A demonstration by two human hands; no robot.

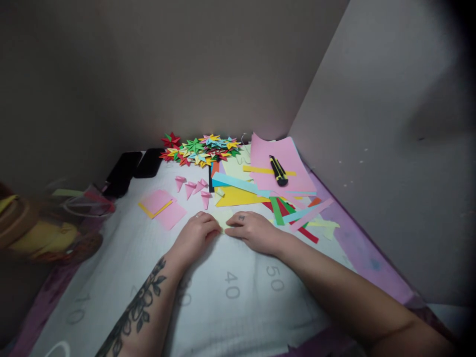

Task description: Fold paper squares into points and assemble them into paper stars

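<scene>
My left hand (196, 232) and my right hand (253, 230) rest side by side on the white mat (230, 297), fingers curled and pressed onto a small pale yellow paper piece (224, 218) between them. The paper lies flat on the mat and is partly covered by my fingertips. Just beyond my hands lie several small pink folded cones (193, 187). A stack of pink and yellow paper squares (161, 206) sits to the left of my left hand.
A heap of coloured paper stars (201, 148) lies at the back by the wall. Loose coloured sheets and strips (282, 198) spread to the right, with a yellow-black utility knife (278, 171) on a pink sheet. Two dark phones (136, 166) lie back left. Blurred objects (44, 228) stand at left.
</scene>
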